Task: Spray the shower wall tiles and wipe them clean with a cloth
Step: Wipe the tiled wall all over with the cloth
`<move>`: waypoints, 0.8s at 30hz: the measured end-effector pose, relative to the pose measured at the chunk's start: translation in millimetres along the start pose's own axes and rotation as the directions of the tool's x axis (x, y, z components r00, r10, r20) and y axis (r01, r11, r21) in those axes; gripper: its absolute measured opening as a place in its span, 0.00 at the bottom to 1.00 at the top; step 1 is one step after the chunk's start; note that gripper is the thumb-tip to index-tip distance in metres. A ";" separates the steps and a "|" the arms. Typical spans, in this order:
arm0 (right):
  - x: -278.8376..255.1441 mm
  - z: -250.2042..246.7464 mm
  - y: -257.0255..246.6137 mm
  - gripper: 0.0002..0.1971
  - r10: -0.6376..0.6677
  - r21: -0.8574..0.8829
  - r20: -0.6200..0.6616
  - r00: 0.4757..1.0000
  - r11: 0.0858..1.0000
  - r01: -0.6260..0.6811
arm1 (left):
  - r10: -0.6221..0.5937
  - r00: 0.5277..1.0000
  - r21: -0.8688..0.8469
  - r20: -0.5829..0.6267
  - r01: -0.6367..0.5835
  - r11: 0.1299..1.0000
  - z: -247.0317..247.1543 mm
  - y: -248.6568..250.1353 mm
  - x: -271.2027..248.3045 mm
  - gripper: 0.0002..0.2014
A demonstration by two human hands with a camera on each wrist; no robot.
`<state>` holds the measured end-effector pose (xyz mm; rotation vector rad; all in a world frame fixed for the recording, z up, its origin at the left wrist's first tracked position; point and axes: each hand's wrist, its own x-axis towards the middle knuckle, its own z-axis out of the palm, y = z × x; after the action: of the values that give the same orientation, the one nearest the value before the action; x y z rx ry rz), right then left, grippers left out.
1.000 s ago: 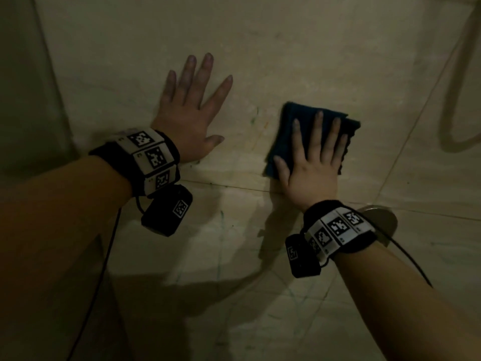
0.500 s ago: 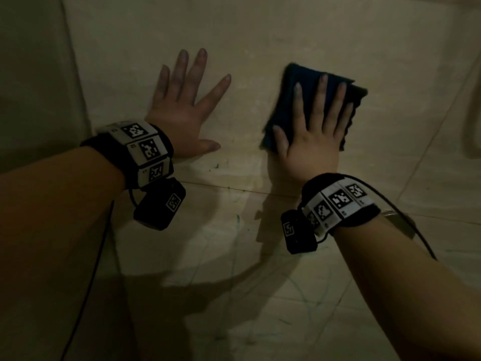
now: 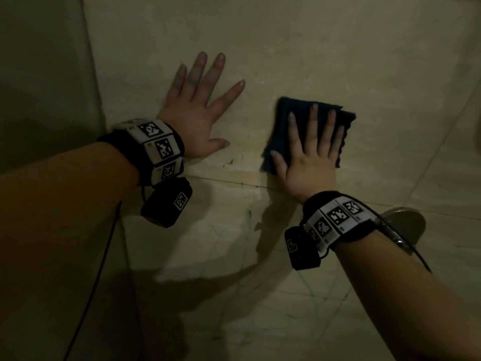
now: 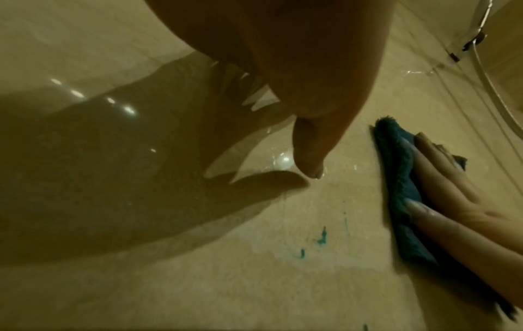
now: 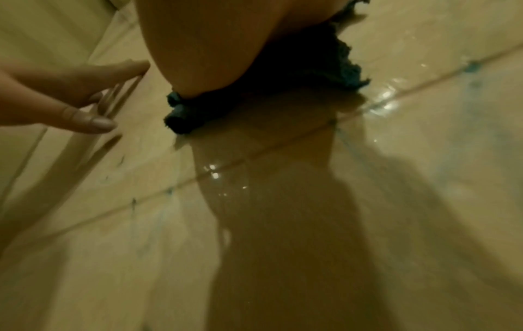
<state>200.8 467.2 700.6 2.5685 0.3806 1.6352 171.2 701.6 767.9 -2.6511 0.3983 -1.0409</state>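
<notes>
A folded dark blue cloth (image 3: 283,126) lies flat against the beige wall tiles (image 3: 312,48). My right hand (image 3: 309,152) presses it to the wall with straight, spread fingers. The cloth (image 4: 396,174) shows beside that hand in the left wrist view, and its frayed edge (image 5: 348,71) shows under my palm in the right wrist view. My left hand (image 3: 197,105) rests flat on the tile to the left of the cloth, fingers spread and holding nothing. Small teal marks (image 4: 321,237) dot the wet tile between the hands. No spray bottle is in view.
A round metal fitting (image 3: 408,225) sticks out of the wall just behind my right wrist. A wall corner (image 3: 91,74) runs down the left side. A horizontal grout line (image 3: 221,182) crosses below both hands. A shower hose (image 4: 486,85) hangs at the far right.
My right hand has slid the cloth back down the wall after moving it up half a second ago. The left hand stays flat in the same place.
</notes>
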 end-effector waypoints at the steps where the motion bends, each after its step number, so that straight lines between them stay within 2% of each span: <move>1: 7.4 -3.0 -1.6 0.34 0.004 0.013 -0.008 1.000 1.000 -0.004 | 0.000 1.000 -0.013 0.003 0.000 1.000 -1.2 -0.7 0.0 0.51; 4: 34.5 -14.0 -8.5 0.35 0.032 0.050 0.000 0.999 0.998 -0.032 | -0.024 0.999 -0.055 0.023 0.025 0.998 -5.0 -2.0 -2.0 0.51; 8: 47.0 -19.7 -16.2 0.35 0.071 0.030 0.021 0.997 0.997 -0.072 | -0.173 0.985 -0.170 0.003 0.171 0.970 -4.2 -10.1 -10.8 0.51; 10: 44.2 -18.9 -17.3 0.35 0.065 0.030 0.017 0.998 0.997 -0.065 | -0.209 0.978 -0.175 0.005 0.206 0.963 -1.3 -17.2 -16.8 0.50; 14: 28.9 -9.7 -20.7 0.35 0.002 0.042 0.036 0.999 0.999 -0.003 | -0.146 0.989 -0.096 0.026 0.147 0.984 5.4 -28.3 -24.2 0.51; 18: 2.1 5.3 -33.0 0.34 -0.076 0.021 0.033 0.997 0.997 0.075 | -0.133 0.990 -0.065 0.045 0.136 0.989 7.5 -28.6 -27.5 0.52; 24: 0.1 7.0 -39.8 0.35 -0.063 0.030 0.042 0.997 0.998 0.062 | -0.112 0.989 -0.053 0.099 0.117 0.992 8.5 -30.5 -29.2 0.54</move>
<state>200.5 506.1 690.0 2.5798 0.4798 1.5628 161.2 741.2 754.3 -2.7925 0.2628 -0.9425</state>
